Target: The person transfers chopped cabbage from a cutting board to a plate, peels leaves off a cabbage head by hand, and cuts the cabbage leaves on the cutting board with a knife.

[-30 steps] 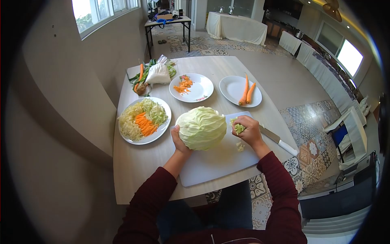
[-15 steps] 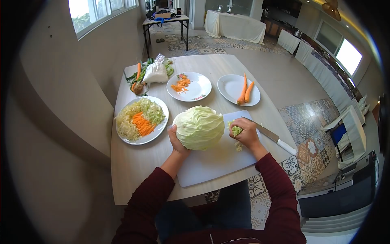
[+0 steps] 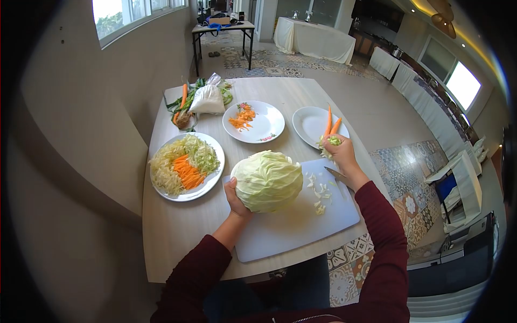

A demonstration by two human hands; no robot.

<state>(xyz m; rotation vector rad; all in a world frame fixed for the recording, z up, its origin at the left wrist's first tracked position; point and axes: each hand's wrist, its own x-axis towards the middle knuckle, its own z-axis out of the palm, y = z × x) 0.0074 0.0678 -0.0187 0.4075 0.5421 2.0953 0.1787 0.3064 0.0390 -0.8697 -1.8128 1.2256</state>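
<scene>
A pale green cabbage point(image 3: 269, 180) rests on the white cutting board point(image 3: 285, 239). My left hand point(image 3: 236, 199) grips its left side, with the thumb up along the leaves. Closed around a small clump of cabbage shreds point(image 3: 334, 140), my right hand point(image 3: 343, 154) is raised beside the near edge of the plate point(image 3: 307, 119) that bears two carrots point(image 3: 328, 118). Loose cabbage bits point(image 3: 320, 194) are scattered on the board, right of the cabbage. A knife point(image 3: 335, 173) lies at the board's right edge, its handle hidden behind my right forearm.
On the left, a plate point(image 3: 202, 195) carries shredded cabbage and carrot strips. A flowered plate point(image 3: 266, 121) with carrot peelings stands farther back. Beside it are a bag of white contents point(image 3: 208, 100) and assorted vegetables point(image 3: 180, 107). A wall point(image 3: 107, 107) flanks the table's left side.
My right hand has lifted off the board and moved away from me, toward the carrot plate, with the cabbage shreds. Bits on the board are now uncovered. My left hand still grips the cabbage.
</scene>
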